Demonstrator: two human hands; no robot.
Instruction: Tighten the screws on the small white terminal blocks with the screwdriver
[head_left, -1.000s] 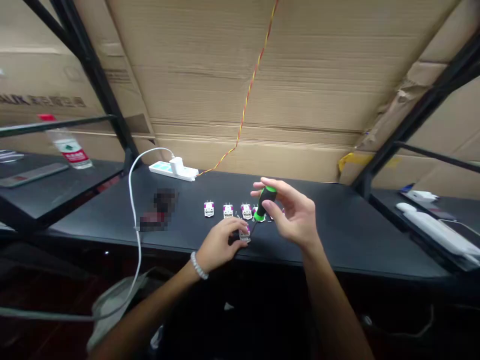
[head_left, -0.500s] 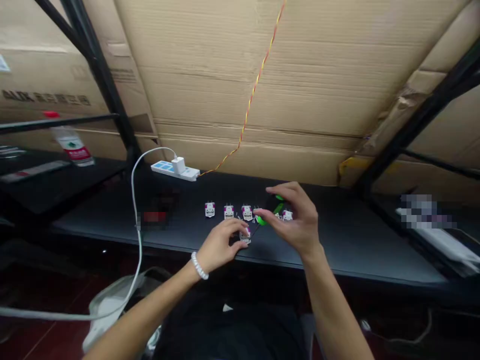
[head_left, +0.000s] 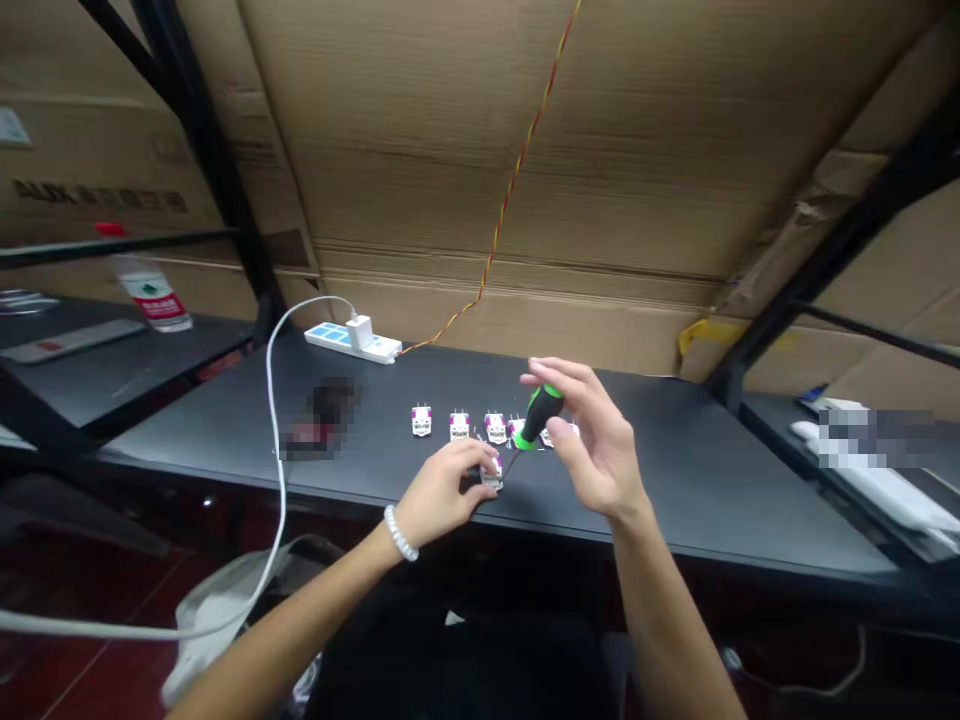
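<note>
My left hand (head_left: pixel 444 482), with a pale bead bracelet at the wrist, pinches a small white-and-purple part (head_left: pixel 491 473) against the table near its front edge. A screwdriver (head_left: pixel 541 410) with a black-and-green handle leans over that part, its thin shaft slanting down to the part's right side. The fingers of my right hand (head_left: pixel 592 440) curl around the top of the handle, while the thumb looks loosened from it. Behind my hands stand several similar parts (head_left: pixel 421 421) in a row, with thin prongs pointing away. Small loose bits, too small to name, lie among them.
The black table (head_left: pixel 675 490) backs onto cardboard (head_left: pixel 600 310). A white power strip (head_left: pixel 337 338) with a plugged-in charger sits at the back left; its white cable (head_left: pixel 271 400) hangs over the front edge. A water bottle (head_left: pixel 156 295) stands on the left shelf. Black frame posts flank the table.
My right thumb has come away from the screwdriver handle and the fingers have opened somewhat, baring the handle. My left hand has stayed on the part.
</note>
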